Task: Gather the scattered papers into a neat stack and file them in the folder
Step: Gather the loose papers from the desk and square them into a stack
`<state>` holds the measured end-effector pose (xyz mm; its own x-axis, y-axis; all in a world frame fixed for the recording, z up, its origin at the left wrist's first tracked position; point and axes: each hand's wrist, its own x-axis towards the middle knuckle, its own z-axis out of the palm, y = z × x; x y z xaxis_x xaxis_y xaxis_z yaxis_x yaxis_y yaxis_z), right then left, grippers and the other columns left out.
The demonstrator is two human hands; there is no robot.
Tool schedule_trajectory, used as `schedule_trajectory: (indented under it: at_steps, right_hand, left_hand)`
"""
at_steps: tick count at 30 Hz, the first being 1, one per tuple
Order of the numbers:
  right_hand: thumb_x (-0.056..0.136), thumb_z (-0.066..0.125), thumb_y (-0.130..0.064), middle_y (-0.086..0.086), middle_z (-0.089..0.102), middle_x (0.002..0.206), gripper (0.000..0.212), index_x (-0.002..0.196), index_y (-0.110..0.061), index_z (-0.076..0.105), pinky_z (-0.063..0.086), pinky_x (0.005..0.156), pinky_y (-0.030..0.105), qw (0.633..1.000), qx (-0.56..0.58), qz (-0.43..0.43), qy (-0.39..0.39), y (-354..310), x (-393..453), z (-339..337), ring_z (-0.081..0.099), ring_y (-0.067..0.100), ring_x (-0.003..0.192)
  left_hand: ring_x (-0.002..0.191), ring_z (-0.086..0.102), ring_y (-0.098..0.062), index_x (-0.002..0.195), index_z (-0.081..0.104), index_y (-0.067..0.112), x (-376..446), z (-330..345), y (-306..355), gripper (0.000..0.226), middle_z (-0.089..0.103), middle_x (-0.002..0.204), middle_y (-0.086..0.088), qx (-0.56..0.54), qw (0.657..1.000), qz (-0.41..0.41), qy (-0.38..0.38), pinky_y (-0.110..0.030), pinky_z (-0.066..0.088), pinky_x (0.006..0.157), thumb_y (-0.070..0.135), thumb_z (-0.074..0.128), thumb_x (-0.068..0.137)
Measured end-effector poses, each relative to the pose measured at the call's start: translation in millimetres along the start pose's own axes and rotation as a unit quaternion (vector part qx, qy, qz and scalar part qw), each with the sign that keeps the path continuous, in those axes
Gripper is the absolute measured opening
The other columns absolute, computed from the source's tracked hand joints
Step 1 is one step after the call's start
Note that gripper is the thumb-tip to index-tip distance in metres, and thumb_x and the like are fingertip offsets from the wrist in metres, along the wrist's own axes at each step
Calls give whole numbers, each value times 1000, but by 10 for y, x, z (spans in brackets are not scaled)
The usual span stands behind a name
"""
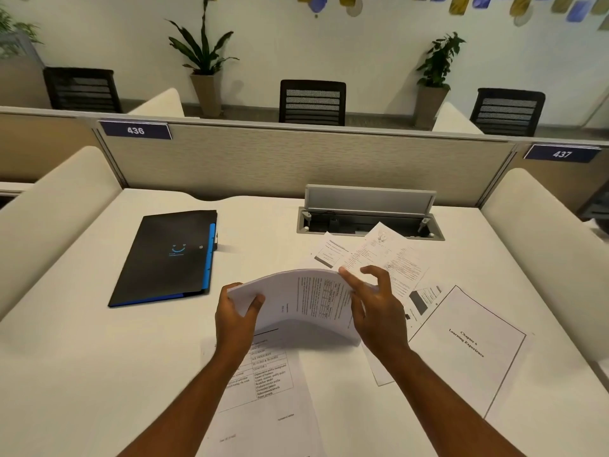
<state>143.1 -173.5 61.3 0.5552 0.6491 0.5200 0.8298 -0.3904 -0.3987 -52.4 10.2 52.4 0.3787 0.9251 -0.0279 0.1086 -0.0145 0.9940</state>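
Hidden or unclear: your left palm and most of its fingers sit behind the sheaf of papers (296, 298) you hold, so only the thumb and part of the hand show. The sheet with a table (267, 384) under your forearms is partly covered by them and its lower edge runs out of frame. Print on every page is too small to read, bar the heading on the far right sheet.

Far left on the desk (82, 357): the black folder (168, 255), closed and flat, blue edge along its right side, long axis running away from you and leaning slightly right. It lies well apart from the papers.

Your left hand (235, 316) grips the left end of the sheaf, thumb on the near face, fingers curled behind.

The sheaf is lifted off the desk between both hands, bowed upward in the middle, long axis left to right, printed lines running sideways.

Your right hand (375, 311) holds the right end: fingers loosely spread, fingertips touching the top edge. Whether the thumb pinches cannot be made out.

Beyond it, loose sheets (392, 255) overlap at angles near the open cable tray (369, 222). Far right, the bordered "Learning Experience" page (468, 351) lies flat, turned diagonally.
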Motion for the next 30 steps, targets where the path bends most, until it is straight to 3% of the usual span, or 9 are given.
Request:
schedule_trajectory:
  at_steps: [5,7,9,11,14,17,22,26,30]
  right_hand:
    - [87,67,-38,8,46,139,62,146,-40,48,62,58,28,1000,16,14,-1,13,-16,9,68,24,94]
    - [90,69,-34,5,45,139,62,147,-40,45,58,64,15,998,51,26,18,7,-26,22,65,18,101]
    - [88,76,-26,-3,45,139,72,149,-35,40,51,71,2,982,156,92,56,-6,-33,42,55,6,117]
    - [83,83,-20,-11,51,135,77,144,-36,39,56,75,10,934,285,202,73,-7,-58,67,57,3,120]
    - [84,82,-20,-3,67,116,49,126,-31,57,64,75,33,858,387,338,-10,4,-94,163,68,21,108]
    - [88,78,-17,5,71,111,38,123,-20,63,63,82,41,840,379,389,-4,-30,-64,221,68,30,108]
    - [88,78,-17,2,69,113,47,131,-19,58,63,82,38,843,374,387,0,-29,-114,223,68,22,104]
    - [90,75,-10,-5,68,108,39,125,-19,60,56,78,21,858,342,379,-63,40,-304,300,66,25,110]
    - [90,75,-11,-3,69,107,37,124,-20,62,58,84,30,878,309,361,-53,93,-187,264,69,27,107]
  left_hand:
    - [93,60,-16,116,44,33,18,14,1,42,58,102,9,5,1000,0,3,-13,54,62,28,72,85]
    - [92,60,-16,114,45,33,18,12,-9,39,58,101,9,10,1000,0,4,-12,54,60,28,71,85]
    - [91,60,-15,110,46,36,24,13,-13,34,59,99,10,12,1000,0,4,-11,53,56,29,70,86]
    - [90,61,-14,107,48,37,37,9,-7,31,60,98,11,15,1000,-1,6,-11,52,56,32,70,86]
    - [90,61,-15,107,49,34,42,37,11,29,60,96,10,15,1000,-15,6,-15,52,64,29,70,86]
    - [92,59,-17,111,49,28,43,94,56,31,59,100,4,10,1000,-19,18,-22,52,70,25,69,88]
    - [90,61,-13,113,51,29,-23,61,-3,36,61,99,9,14,1000,-8,21,-21,54,71,29,72,84]
    - [98,61,-20,127,52,19,-105,32,-179,49,62,110,1,42,998,-50,4,-41,57,82,24,74,83]
    - [94,64,-23,124,52,16,-4,70,-88,40,63,109,-3,67,997,-33,14,-26,56,69,27,68,89]
